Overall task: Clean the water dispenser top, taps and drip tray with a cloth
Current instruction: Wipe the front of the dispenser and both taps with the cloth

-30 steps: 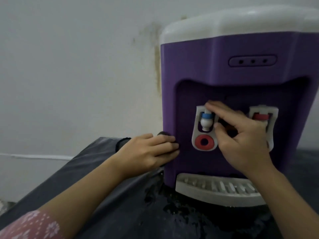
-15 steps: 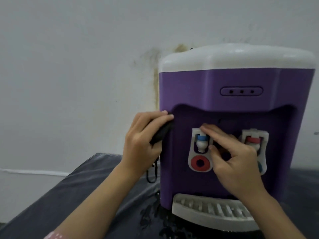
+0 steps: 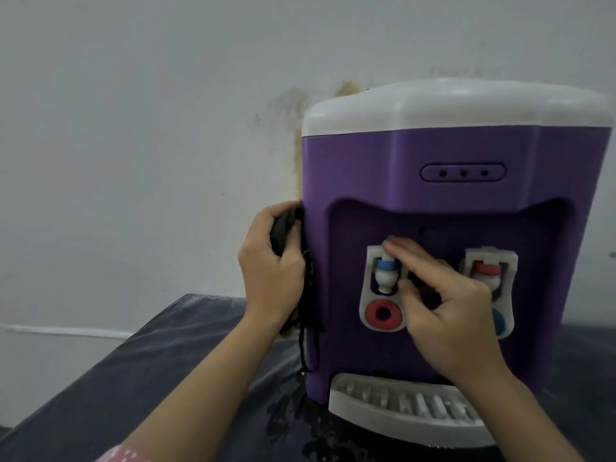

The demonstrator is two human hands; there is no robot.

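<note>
Purple plastic water dispenser (image 3: pixel 383 168) stood on a wet dark tabletop (image 3: pixel 166 368) by a stained white wall (image 3: pixel 150 128). Left hand (image 3: pixel 270 268) gripped a black cloth (image 3: pixel 283 231); right hand (image 3: pixel 446 308) pinched the blue tap (image 3: pixel 386 271).

Single head-worn view, wide-angle, aimed forward and slightly down. Water dispenser (image 3: pixel 460 248) front framed close, slightly right of centre; wall (image 3: pixel 133 128) behind, bench (image 3: pixel 186 355) edge seen below.

left arm (image 3: pixel 186 391): bare forearm | sleeve (image 3: pixel 125 455): pink, small white flecks, possibly floral | right arm (image 3: pixel 520 418): bare, no sleeve visible
</note>
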